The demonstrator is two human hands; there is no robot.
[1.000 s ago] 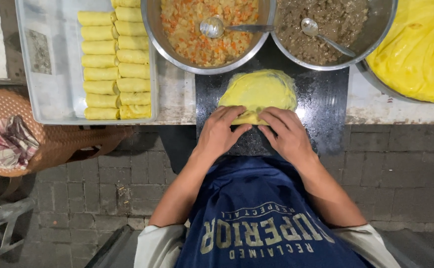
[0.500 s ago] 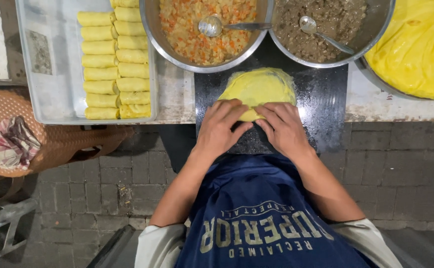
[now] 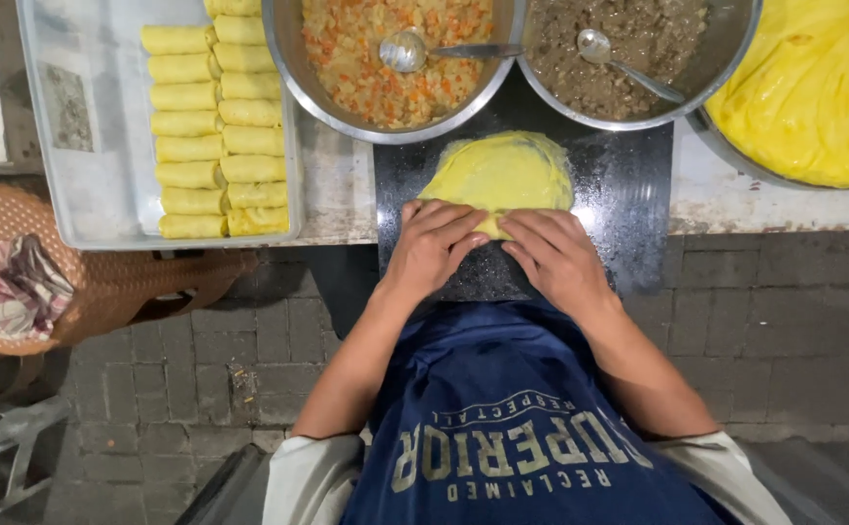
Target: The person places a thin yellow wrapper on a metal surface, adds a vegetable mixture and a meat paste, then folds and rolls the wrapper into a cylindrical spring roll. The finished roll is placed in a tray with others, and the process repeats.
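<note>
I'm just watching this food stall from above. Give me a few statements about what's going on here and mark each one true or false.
1. Both hands, the left hand and the right hand, rest on the near edge of the yellow wrapper. True.
2. The wrapper lies on a white plate. False: it lies on a dark board.
3. The tray at the left holds two columns of finished yellow rolls. True.
4. The two metal bowls have no spoons. False: the bowl of orange and pale filling and the bowl of brown filling each hold a spoon.
5. A woven basket with a cloth sits below the tray. True.
</note>
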